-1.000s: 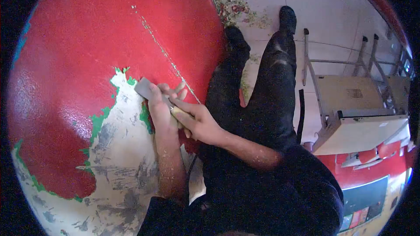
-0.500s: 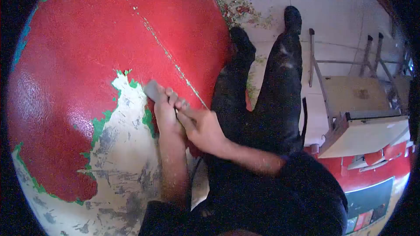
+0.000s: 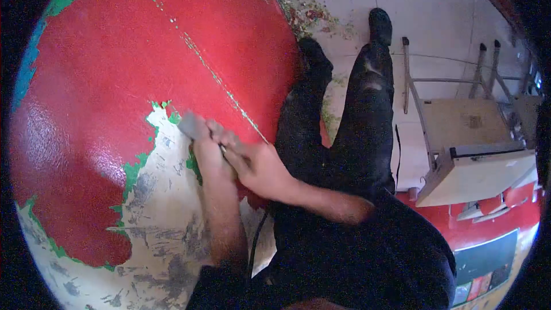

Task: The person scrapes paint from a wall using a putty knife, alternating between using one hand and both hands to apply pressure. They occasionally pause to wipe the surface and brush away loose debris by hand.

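A scraper with a flat grey blade is held against the painted wall, beside the upper tip of a bare patch. My left hand is closed around it just behind the blade. My right hand is wrapped around its rear part, close against the left; most of the handle is hidden by the fingers. Red paint covers much of the wall. The stripped patch shows whitish plaster with grey marks, edged by ragged green paint.
Paint flakes litter the pale floor along the wall's base, near my dark-trousered legs. To the right are metal-legged furniture and a tilted pale panel. A thin line of chipped paint crosses the red surface.
Both hands and the scraper have shifted slightly left in the view, with the blade a little lower. The view itself has moved a little. The grip looks the same.
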Demonstrator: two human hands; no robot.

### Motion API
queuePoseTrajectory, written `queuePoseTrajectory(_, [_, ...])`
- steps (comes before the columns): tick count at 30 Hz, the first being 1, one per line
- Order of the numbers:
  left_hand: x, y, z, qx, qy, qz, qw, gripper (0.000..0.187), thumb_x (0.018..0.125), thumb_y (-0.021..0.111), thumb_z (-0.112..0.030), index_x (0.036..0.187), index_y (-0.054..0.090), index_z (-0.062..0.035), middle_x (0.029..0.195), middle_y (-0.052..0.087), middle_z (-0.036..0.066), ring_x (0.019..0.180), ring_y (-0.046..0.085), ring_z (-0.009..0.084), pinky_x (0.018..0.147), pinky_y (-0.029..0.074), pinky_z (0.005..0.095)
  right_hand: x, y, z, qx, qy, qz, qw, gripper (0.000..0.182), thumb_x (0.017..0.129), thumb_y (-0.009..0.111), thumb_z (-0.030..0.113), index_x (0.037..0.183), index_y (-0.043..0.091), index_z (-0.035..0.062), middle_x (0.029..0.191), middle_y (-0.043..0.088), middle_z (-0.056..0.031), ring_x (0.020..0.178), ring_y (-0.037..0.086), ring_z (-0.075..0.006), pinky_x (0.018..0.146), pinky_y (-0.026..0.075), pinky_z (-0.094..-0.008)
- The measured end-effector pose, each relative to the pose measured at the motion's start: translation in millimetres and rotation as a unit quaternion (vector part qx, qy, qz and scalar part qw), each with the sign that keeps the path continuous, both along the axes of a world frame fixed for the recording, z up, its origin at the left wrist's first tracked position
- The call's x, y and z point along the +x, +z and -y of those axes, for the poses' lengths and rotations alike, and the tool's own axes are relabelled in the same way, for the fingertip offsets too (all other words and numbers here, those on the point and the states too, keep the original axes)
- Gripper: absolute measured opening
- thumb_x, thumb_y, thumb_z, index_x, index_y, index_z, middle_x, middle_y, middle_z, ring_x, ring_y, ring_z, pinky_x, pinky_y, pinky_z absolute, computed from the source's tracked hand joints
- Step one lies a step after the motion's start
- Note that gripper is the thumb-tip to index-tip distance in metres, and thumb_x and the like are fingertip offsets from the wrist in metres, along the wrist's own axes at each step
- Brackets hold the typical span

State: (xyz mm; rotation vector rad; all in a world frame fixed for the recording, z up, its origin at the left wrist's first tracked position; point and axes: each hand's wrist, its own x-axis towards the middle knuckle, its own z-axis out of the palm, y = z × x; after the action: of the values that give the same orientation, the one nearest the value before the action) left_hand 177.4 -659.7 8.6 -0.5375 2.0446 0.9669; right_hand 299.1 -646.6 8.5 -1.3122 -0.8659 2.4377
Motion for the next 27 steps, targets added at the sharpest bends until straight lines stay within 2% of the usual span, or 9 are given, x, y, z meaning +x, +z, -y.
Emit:
queuePoseTrajectory(2, [10.2,10.8,15.6,0.007,0.057,0.023,0.998,0.033,0.096,0.040,-0.037,0.073,0.042,-0.0132,0.054,0.031,-0.003,0.047,0.035,0.0119,0.048,0.036,0.0289,8.6,0.6,2.8,-0.007,0.032,-0.022,0.999,0.019,0.084,0.055,0.015,0.084,0.060,-0.0036,0.070,0.053,-0.0277,0.065,0.060,-0.0390,0.055,0.046,-0.0393])
queuePoseTrajectory(4, [-6.0,2.8,9.5,-0.001,0.030,0.027,0.999,0.034,0.096,0.038,-0.038,0.073,0.042,-0.0135,0.054,0.032,-0.003,0.048,0.035,0.0118,0.048,0.036,0.0286,-1.7,-7.4,2.9,-0.012,0.066,-0.013,0.998,0.018,0.085,0.055,0.013,0.083,0.060,-0.0040,0.071,0.053,-0.0281,0.065,0.061,-0.0385,0.055,0.046,-0.0384])
queuePoseTrajectory(5, [-14.2,-3.6,-3.4,0.018,0.028,0.024,0.999,0.034,0.096,0.038,-0.038,0.073,0.042,-0.0136,0.055,0.032,-0.003,0.049,0.035,0.0120,0.049,0.037,0.0289,-12.4,-7.7,-1.3,-0.010,-0.010,0.009,1.000,0.021,0.085,0.055,0.015,0.081,0.059,-0.0051,0.068,0.050,-0.0282,0.055,0.060,-0.0297,0.053,0.045,-0.0367])
queuePoseTrajectory(8, [-9.0,-6.6,-23.9,0.013,0.037,-0.001,0.999,0.033,0.096,0.037,-0.037,0.074,0.042,-0.0136,0.056,0.034,-0.003,0.050,0.036,0.0123,0.050,0.037,0.0308,-18.8,-17.3,-11.6,-0.015,-0.019,-0.018,1.000,0.026,0.087,0.054,0.017,0.075,0.059,-0.0057,0.055,0.050,-0.0195,0.047,0.048,-0.0136,0.047,0.039,-0.0328])
queuePoseTrajectory(11, [22.0,19.2,-9.3,-0.008,0.123,-0.006,0.992,0.030,0.096,0.039,-0.035,0.074,0.042,-0.0138,0.057,0.035,-0.003,0.051,0.036,0.0126,0.051,0.038,0.0308,12.6,-12.4,-0.8,-0.141,0.019,-0.143,0.979,0.032,0.089,0.052,0.020,0.067,0.057,-0.0028,0.049,0.043,-0.0028,0.049,0.038,-0.0062,0.042,0.032,-0.0287])
queuePoseTrajectory(14, [13.8,12.9,-12.1,0.040,0.077,-0.002,0.996,0.030,0.096,0.039,-0.035,0.075,0.042,-0.0142,0.058,0.035,-0.003,0.052,0.037,0.0130,0.052,0.038,0.0308,6.7,-15.5,-13.8,-0.219,0.056,-0.128,0.966,0.036,0.091,0.051,0.020,0.060,0.053,0.0016,0.051,0.039,0.0057,0.048,0.036,-0.0039,0.042,0.028,-0.0253])
queuePoseTrajectory(18, [9.9,5.3,-18.1,0.031,0.071,-0.024,0.997,0.030,0.096,0.039,-0.034,0.075,0.041,-0.0142,0.060,0.036,-0.002,0.053,0.037,0.0128,0.053,0.038,0.0308,-2.2,-22.6,-6.4,-0.174,-0.033,-0.160,0.971,0.039,0.091,0.052,0.022,0.057,0.050,0.0034,0.050,0.039,0.0047,0.045,0.035,-0.0042,0.041,0.027,-0.0243])
queuePoseTrajectory(22, [16.8,9.7,-14.1,0.008,0.099,-0.048,0.994,0.030,0.096,0.040,-0.035,0.075,0.041,-0.0128,0.062,0.038,-0.001,0.055,0.039,0.0133,0.053,0.038,0.0300,5.5,-23.1,-17.9,-0.272,0.065,-0.157,0.947,0.036,0.090,0.054,0.023,0.060,0.054,0.0027,0.051,0.041,0.0045,0.046,0.036,-0.0044,0.041,0.027,-0.0247])
queuePoseTrajectory(27, [2.7,9.3,-25.8,0.030,0.039,-0.045,0.998,0.031,0.095,0.041,-0.035,0.074,0.043,-0.0117,0.060,0.040,0.001,0.055,0.041,0.0155,0.055,0.041,0.0324,-15.3,-29.7,-9.3,-0.195,0.002,-0.167,0.966,0.038,0.091,0.053,0.025,0.061,0.054,0.0020,0.051,0.042,0.0040,0.045,0.037,-0.0044,0.040,0.028,-0.0251])
